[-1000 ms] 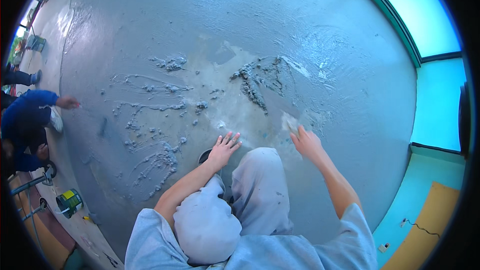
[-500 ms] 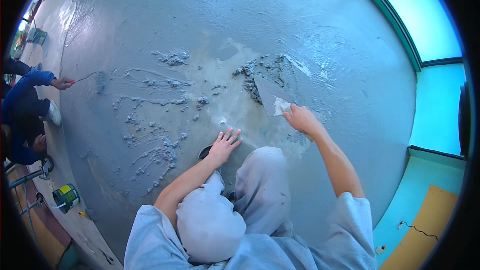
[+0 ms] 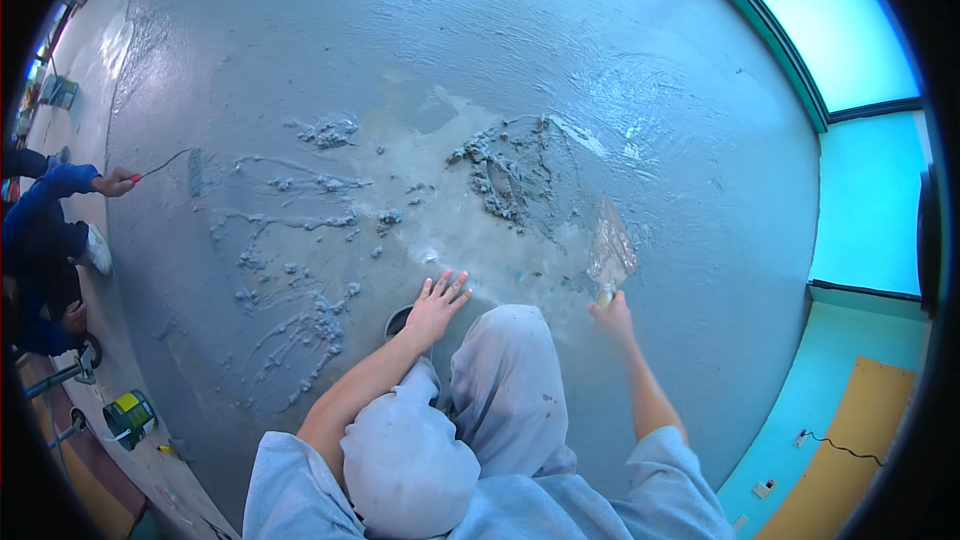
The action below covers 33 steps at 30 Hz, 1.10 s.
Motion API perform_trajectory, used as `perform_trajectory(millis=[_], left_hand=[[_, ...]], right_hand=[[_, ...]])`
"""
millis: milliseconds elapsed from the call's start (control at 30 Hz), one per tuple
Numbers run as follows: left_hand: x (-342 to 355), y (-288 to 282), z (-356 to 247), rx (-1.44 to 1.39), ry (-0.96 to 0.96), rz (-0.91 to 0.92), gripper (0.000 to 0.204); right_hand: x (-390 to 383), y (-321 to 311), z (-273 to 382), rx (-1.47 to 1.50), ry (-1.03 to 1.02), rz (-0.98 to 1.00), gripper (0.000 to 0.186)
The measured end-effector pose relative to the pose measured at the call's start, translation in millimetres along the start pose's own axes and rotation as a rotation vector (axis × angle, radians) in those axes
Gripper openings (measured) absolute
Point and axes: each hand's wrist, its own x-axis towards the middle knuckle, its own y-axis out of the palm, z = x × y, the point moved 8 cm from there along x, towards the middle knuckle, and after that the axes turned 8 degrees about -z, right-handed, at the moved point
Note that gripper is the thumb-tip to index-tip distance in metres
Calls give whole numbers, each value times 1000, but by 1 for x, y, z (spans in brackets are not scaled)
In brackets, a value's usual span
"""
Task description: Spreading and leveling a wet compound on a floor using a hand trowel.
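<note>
My right hand is closed around the handle of a pointed trowel. Its triangular blade, smeared with grey, points away from me, to the right of the mortar heap. My left hand has its fingers spread over the pale bare patch of floor, in front of my knees; whether it presses on the floor I cannot tell. Beside its wrist is a dark round opening with a pale rim. A lumpy heap of wet mortar lies beyond my hands, with scraped ridges of mortar to the left.
At the far left a person in a blue sleeve holds a red-handled roller on the grey floor. A dark green bucket stands near metal tubing. On the right run a turquoise wall and windows.
My right hand has drawn the trowel off the mortar heap, toward me and right, and turned its blade. My left hand stays spread. The view has shifted slightly.
</note>
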Motion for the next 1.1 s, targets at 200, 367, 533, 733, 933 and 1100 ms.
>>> perform_trajectory(millis=[200,367,533,733,933,1100], left_hand=[[5,4,-4,-11,13,-6,68],[9,2,-5,-23,25,-59,82],[5,-1,-4,1,16,-68,97],[4,-7,-5,-38,34,-41,95],[-2,2,2,-23,21,-131,88],[7,-2,-9,-14,34,-110,79]], right_hand=[[77,50,32,-142,-179,-367,58],[141,53,154,-191,-424,-255,49],[91,98,176,-586,-847,-68,38],[44,46,100,-610,-970,-65,36],[5,42,-16,-179,-248,-183,55],[28,90,58,-1,-299,-209,57]])
